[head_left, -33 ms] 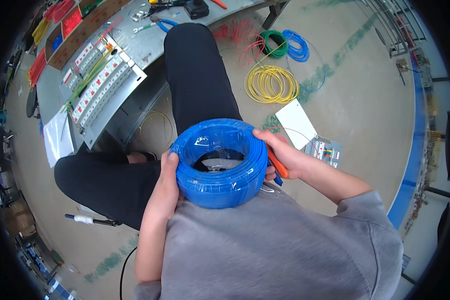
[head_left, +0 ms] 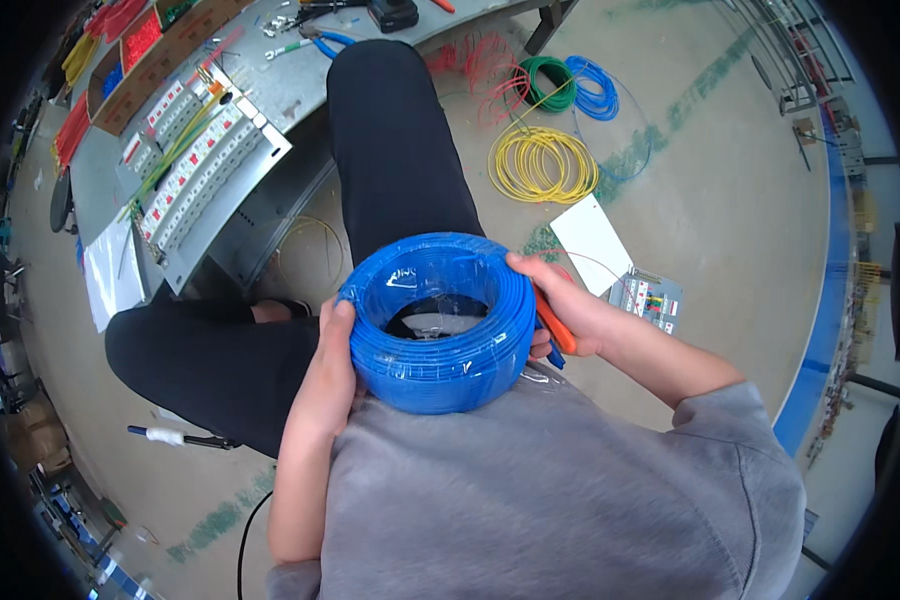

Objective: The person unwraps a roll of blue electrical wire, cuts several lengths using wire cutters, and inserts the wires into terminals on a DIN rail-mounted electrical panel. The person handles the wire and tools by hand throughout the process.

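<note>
A thick coil of blue wire [head_left: 440,378], wrapped in clear film, rests in my lap against the grey shirt. My left hand [head_left: 332,350] grips its left side, thumb on the top rim. On the opposite side my right hand [head_left: 562,308] presses its thumb to the rim. That hand also holds a tool with orange and blue handles [head_left: 555,325], probably pliers; its working end is hidden behind the coil and fingers. A loose edge of clear film [head_left: 542,378] shows below the coil. Through the coil's hole, a dark and grey surface is visible.
At left, the metal workbench [head_left: 295,75] carries a panel of circuit breakers [head_left: 198,170], a cardboard box [head_left: 120,105] and blue-handled pliers [head_left: 328,42]. Yellow [head_left: 543,165], green [head_left: 550,85] and blue wire coils [head_left: 594,90] lie on the floor, near a white sheet [head_left: 592,245] and a small breaker assembly [head_left: 650,298].
</note>
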A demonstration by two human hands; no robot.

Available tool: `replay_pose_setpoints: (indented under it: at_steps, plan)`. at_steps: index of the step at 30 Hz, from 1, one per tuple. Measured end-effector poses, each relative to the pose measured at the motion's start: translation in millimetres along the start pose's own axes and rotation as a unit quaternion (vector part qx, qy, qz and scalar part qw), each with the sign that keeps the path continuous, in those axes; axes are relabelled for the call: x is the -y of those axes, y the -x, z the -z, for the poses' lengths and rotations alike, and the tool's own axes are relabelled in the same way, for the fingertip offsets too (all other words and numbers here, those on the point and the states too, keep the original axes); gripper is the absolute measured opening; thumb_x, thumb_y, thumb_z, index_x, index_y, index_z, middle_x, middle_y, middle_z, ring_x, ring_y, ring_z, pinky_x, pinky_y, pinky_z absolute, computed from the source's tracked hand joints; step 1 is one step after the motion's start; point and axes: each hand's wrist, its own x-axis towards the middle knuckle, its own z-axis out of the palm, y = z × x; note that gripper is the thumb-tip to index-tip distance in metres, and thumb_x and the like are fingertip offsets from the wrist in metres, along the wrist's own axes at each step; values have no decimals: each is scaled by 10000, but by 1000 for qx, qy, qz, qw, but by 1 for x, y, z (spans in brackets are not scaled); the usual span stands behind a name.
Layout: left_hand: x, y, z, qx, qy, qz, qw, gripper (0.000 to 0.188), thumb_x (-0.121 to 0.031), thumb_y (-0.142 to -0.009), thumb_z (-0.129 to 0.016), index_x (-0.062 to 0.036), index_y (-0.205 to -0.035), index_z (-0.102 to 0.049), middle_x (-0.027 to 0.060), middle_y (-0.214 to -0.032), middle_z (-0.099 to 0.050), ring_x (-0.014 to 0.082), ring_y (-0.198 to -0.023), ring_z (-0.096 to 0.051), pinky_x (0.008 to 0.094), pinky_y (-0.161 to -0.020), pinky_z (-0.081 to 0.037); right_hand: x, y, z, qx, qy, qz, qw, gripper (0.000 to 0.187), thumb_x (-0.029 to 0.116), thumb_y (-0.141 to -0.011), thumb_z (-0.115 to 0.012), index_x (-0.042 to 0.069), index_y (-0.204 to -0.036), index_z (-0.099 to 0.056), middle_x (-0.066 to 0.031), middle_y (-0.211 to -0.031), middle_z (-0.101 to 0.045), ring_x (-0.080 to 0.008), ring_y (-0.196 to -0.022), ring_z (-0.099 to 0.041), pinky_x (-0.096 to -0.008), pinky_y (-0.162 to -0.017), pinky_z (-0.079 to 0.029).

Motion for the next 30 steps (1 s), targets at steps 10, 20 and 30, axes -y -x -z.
replay_pose_setpoints:
  at_steps: [10,20,30]
  plan:
    - [12,-2,-1,-12,39,-79,996,641,-630,-1101,-426,-115,-1468,-533,44,-1162,-703,144,-1063,-652,320,-1004,-512,-7,-7,0,11,-21,17,1000,615,755,-1007,-495,200,-749,-550,40,-625,-533,-78,-470,-368,-244,-437,-275]
    - [-9,13,-7,28,73,-66,995,760,-319,-982,-706,-109,-1604,-323,93,-1352,-542,169,-1175,-550,331,-1059,-456,-22,-7,2,-30,52,98,993,587,720,-996,-541,153,-847,-576,20,-635,-546,-101,-504,-445,-271,-472,-347]
    - [-50,-13,-11,29,26,-340,940,1017,-120,-775,-915,-80,-1610,-336,91,-1383,-568,204,-1239,-618,356,-1076,-514,24,32,-14,-116,468,575,661,960,360,-579,-961,28,-1377,-543,-109,-1143,-681,-256,-1005,-687,-349,-895,-548]
